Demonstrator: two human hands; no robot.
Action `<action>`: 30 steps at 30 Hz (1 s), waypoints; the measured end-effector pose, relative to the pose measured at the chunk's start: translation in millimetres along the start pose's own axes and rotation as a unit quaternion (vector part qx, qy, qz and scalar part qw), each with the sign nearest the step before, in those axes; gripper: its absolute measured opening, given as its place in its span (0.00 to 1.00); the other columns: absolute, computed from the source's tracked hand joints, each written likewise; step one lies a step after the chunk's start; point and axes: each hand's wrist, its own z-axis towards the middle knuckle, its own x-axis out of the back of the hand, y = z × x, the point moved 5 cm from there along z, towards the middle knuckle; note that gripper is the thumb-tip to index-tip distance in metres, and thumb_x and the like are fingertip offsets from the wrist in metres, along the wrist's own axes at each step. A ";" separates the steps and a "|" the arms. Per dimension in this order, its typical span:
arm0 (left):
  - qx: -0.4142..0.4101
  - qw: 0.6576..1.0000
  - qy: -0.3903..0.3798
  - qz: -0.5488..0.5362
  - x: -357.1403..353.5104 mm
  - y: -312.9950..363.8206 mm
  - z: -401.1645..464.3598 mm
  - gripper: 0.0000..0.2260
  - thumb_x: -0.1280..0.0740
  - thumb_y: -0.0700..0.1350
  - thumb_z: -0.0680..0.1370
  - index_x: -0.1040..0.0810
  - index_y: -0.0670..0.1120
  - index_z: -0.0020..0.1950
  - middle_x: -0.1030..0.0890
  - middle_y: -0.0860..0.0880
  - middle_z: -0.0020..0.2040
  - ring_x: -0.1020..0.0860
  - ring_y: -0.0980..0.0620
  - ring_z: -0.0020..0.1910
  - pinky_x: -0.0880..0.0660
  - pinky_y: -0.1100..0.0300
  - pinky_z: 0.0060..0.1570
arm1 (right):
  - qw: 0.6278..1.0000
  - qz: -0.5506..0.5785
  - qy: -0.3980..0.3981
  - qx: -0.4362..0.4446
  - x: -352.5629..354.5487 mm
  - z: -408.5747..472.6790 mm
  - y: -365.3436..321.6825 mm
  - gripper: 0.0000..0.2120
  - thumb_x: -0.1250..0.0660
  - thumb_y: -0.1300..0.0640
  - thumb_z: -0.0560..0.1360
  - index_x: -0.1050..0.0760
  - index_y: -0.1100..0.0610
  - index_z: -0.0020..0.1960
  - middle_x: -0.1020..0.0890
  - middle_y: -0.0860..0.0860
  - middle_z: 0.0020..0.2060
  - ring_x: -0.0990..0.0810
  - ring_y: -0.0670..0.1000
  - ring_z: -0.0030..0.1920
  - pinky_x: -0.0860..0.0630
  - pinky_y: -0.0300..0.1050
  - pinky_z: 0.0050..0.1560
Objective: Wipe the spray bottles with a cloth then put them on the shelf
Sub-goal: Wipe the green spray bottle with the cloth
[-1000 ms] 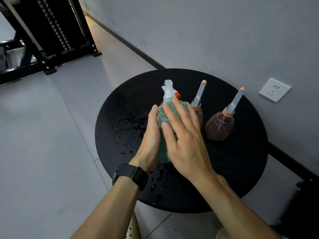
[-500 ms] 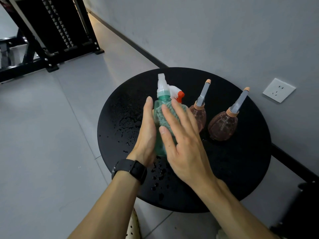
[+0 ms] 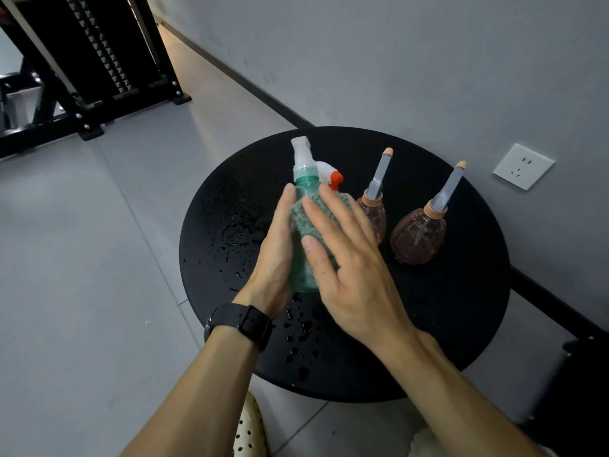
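Note:
A green spray bottle (image 3: 304, 183) with a white head and red trigger stands on the round black table (image 3: 461, 308). My left hand (image 3: 275, 255) grips its left side. My right hand (image 3: 346, 258) presses a teal cloth (image 3: 308, 222) flat against the bottle's front, fingers spread. Two pink round bottles stand to the right, one (image 3: 374, 209) partly behind my right hand, the other (image 3: 418, 234) in full view. Both have long grey nozzles with orange tips.
Water drops (image 3: 237, 239) lie on the table's left and near side. A black metal shelf rack (image 3: 95, 61) stands on the floor at the far left. The grey wall with a white socket (image 3: 523, 166) runs close behind the table.
The bottle has turned so its white head and red trigger now show above the cloth. My right hand has slid down and across the bottle with the cloth.

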 end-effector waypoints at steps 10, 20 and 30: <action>0.006 0.998 0.033 0.061 -3.3 -7.0 1.1 0.24 0.45 0.64 0.83 0.20 0.51 0.67 0.16 0.44 0.61 0.18 0.45 0.61 0.26 0.44 0.67 | 0.998 0.049 -0.014 -0.038 13.9 17.6 12.7 0.22 0.43 0.51 0.83 0.39 0.46 0.76 0.41 0.39 0.76 0.48 0.40 0.76 0.52 0.29 0.71; 0.001 1.000 0.028 0.015 7.4 1.9 2.0 0.34 0.44 0.70 0.78 0.19 0.43 0.64 0.17 0.38 0.59 0.18 0.39 0.59 0.24 0.44 0.63 | 0.998 0.052 -0.032 -0.028 -1.5 -3.1 0.7 0.23 0.47 0.47 0.83 0.44 0.45 0.77 0.46 0.40 0.77 0.51 0.43 0.78 0.46 0.47 0.77; -0.007 0.998 0.058 -0.004 11.0 2.1 7.0 0.38 0.24 0.66 0.68 0.24 0.41 0.69 0.21 0.37 0.66 0.21 0.35 0.64 0.28 0.36 0.67 | 0.998 0.056 -0.027 -0.022 -2.2 -12.2 5.9 0.23 0.49 0.46 0.82 0.46 0.43 0.76 0.45 0.41 0.78 0.51 0.44 0.78 0.44 0.50 0.77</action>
